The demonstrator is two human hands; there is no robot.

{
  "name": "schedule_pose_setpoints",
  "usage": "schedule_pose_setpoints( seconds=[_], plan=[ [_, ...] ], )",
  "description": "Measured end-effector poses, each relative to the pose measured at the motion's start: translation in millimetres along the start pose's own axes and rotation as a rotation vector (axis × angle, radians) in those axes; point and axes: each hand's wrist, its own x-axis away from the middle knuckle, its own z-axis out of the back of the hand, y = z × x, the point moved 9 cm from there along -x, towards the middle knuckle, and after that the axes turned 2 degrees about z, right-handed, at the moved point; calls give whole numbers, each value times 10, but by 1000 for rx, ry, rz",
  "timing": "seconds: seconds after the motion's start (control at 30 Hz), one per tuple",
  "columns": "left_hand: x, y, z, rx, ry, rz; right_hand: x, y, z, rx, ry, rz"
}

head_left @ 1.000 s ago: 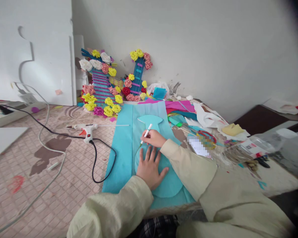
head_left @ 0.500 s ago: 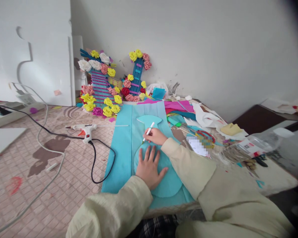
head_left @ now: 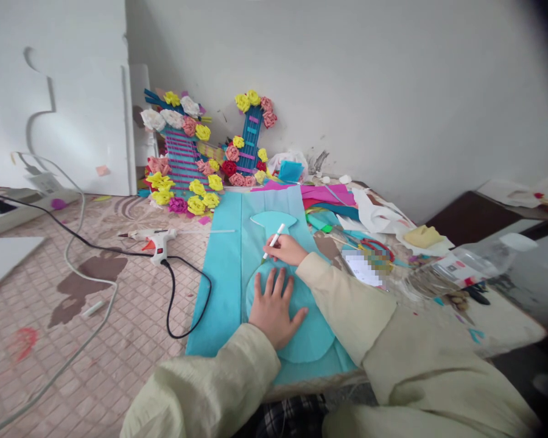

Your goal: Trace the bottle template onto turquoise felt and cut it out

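At the middle of the worktop's (head_left: pixel 73 365) near edge, pressing a vase-like blue shape (head_left: pixel 310 334) flat onto a wider blue sheet (head_left: pixel 221 274) with the left hand (head_left: pixel 277 310), fingers open and spread over the rounded lower part. Gripping a white marker (head_left: pixel 274 241) in the right hand (head_left: pixel 288 249), with fingers closed round the barrel, and aiming the tip at the shape's left outline, just below the narrow neck. Apparently tracing that outline onto the sheet. For a clean line, ideally leaning the tip lightly against the edge without pushing underneath, holding one slant throughout and drawing in short, even strokes. At the tight curve by the neck, probably needing to slow down and to bear down close to the tip; wisely shifting the left palm only between strokes. Watching also for creasing, or for slipping toward the near edge. Working between a glue gun (head_left: pixel 159 246), lying toward the worktop's left edge, and a phone (head_left: pixel 363 269) and plastic bottle (head_left: pixel 468 266) toward the right edge, and facing flower-trimmed panels (head_left: pixel 180 161) at the back edge
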Motion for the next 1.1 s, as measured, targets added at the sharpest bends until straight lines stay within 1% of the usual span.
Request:
schedule_pose_setpoints(
  seconds=[0.33,0.57,0.77,0.9,1.1],
  plan=[
    [-6,-3,-7,5,2,1,-5,56,38,23,20,-27],
    [-2,-2,-8,-8,2,-4,5,71,128,73,39,-25],
    [-1,-3,-26,-15,3,-1,19,68,217,160,55,-21],
    [0,-1,-20,-9,-4,-1,25,21,248,228,68,-6],
    [-2,-5,-19,2,-11,-1,32,-138,275,300,105,42]
  ],
)
